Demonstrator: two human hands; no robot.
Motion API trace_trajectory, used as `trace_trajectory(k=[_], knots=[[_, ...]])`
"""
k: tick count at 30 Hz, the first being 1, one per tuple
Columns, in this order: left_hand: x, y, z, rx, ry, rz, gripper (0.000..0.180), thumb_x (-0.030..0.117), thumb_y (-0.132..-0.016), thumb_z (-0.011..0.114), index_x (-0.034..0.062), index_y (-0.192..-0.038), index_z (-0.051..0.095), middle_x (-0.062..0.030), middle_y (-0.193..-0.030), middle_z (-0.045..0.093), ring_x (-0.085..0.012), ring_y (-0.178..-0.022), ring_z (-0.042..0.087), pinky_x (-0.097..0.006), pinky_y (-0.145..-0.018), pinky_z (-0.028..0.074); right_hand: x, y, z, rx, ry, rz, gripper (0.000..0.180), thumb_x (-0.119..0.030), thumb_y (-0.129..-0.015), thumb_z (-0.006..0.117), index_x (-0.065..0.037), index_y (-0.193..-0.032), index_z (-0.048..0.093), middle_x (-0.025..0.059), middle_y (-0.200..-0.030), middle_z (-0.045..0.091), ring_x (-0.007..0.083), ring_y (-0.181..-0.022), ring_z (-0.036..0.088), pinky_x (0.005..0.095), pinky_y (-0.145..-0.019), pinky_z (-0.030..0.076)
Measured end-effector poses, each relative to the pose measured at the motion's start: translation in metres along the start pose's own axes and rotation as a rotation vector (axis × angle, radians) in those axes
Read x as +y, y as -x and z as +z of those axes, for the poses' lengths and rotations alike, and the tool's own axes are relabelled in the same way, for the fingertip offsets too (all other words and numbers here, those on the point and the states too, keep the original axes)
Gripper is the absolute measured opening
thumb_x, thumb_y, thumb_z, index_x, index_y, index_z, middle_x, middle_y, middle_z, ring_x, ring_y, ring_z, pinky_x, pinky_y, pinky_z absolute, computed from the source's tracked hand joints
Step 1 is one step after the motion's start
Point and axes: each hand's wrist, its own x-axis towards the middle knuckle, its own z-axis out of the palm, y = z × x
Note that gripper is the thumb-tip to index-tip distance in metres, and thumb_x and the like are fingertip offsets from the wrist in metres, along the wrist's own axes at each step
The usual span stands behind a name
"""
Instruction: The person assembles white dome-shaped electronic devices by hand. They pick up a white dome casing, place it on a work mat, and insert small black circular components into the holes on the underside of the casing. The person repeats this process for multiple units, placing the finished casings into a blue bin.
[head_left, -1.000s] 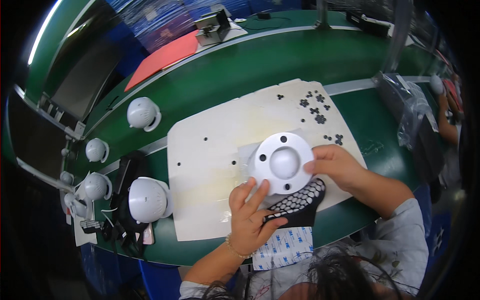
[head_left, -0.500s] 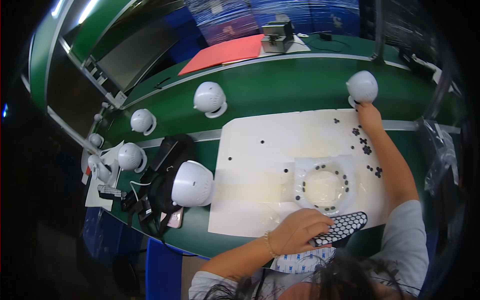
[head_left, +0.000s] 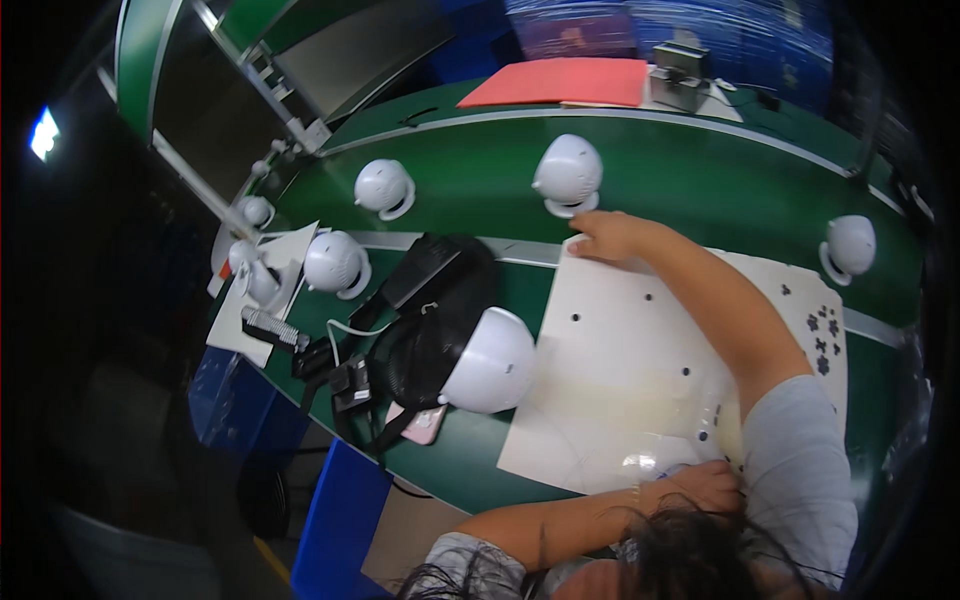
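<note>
My right hand (head_left: 612, 236) reaches across the white board (head_left: 620, 350) to the base of a white rounded device on a ring-shaped stand (head_left: 568, 172). Its index finger lies right by the stand, and the thumb is apart from it. I cannot tell whether the finger touches the stand. My left hand (head_left: 706, 486) is closed low by the board's near edge, fingers curled; what they hold is hidden. Beside it, a clear plastic piece (head_left: 645, 460) is partly covered by my arms. Small black pads (head_left: 822, 340) are scattered at the board's right side.
More white devices stand at the right (head_left: 851, 247), back left (head_left: 384, 187) and left (head_left: 337, 263). A larger white device (head_left: 492, 362) rests against a black bag (head_left: 420, 345), with a pink phone (head_left: 418, 424) below. A red sheet (head_left: 555, 82) and metal box (head_left: 681, 75) lie on the back shelf.
My right hand has gone from the right-hand device to the one farther left. My view has turned left. The honeycomb-patterned pad sheet by my left hand no longer shows.
</note>
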Motion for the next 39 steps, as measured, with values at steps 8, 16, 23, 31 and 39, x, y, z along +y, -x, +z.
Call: trace_trajectory(k=[8, 16, 23, 31, 39], knots=[[0.002, 0.004, -0.009, -0.233, 0.065, -0.195, 0.021, 0.013, -0.059, 0.057, 0.0126, -0.078, 0.063, -0.0013, -0.08, 0.057, -0.0204, -0.083, 0.051, -0.035, -0.079, 0.038, -0.011, -0.007, -0.001, 0.412, 0.26, 0.01, 0.044, -0.042, -0.076, 0.059, -0.01, -0.105, 0.056, 0.01, -0.104, 0.054, 0.028, -0.103, 0.047, 0.0413, -0.088, 0.033], [0.002, 0.001, -0.009, -0.085, -0.126, -0.016, 0.043, 0.009, -0.056, 0.056, 0.0092, -0.099, 0.059, -0.0029, -0.091, 0.056, -0.0215, -0.081, 0.052, -0.032, -0.07, 0.043, 0.004, 0.163, -0.096, 0.684, -0.418, 0.138, 0.018, -0.023, -0.082, 0.055, -0.006, -0.085, 0.059, 0.0076, -0.073, 0.059, 0.0184, -0.066, 0.057, 0.0287, -0.056, 0.043], [0.038, -0.012, -0.025, -0.089, -0.069, -0.136, 0.052, 0.004, -0.053, 0.061, 0.006, -0.105, 0.058, -0.0059, -0.08, 0.056, -0.0229, -0.071, 0.054, -0.032, -0.063, 0.044, -0.027, 0.345, -0.095, 0.429, -1.249, 0.303, 0.02, -0.021, -0.084, 0.055, -0.003, -0.09, 0.053, 0.0032, -0.062, 0.057, 0.0081, -0.052, 0.054, 0.0194, -0.043, 0.041], [0.049, -0.028, -0.018, 0.379, 0.032, -0.57, 0.018, 0.001, -0.069, 0.066, -0.001, -0.086, 0.064, -0.0096, -0.067, 0.058, -0.0152, -0.058, 0.054, -0.024, -0.053, 0.041, -0.031, 0.382, -0.07, 0.452, -0.59, 0.432, 0.038, -0.028, -0.082, 0.059, -0.003, -0.107, 0.047, 0.0063, -0.075, 0.055, 0.0151, -0.069, 0.054, 0.0268, -0.06, 0.041], [0.05, -0.041, -0.002, 0.557, 0.014, -0.668, 0.011, -0.003, -0.071, 0.065, -0.0041, -0.082, 0.062, -0.0101, -0.071, 0.06, -0.0142, -0.064, 0.056, -0.024, -0.059, 0.043, -0.048, 0.411, -0.054, 0.555, -0.681, -0.08, 0.042, -0.014, -0.076, 0.065, -0.005, -0.111, 0.045, 0.0104, -0.092, 0.057, 0.0183, -0.08, 0.056, 0.0295, -0.07, 0.045]])
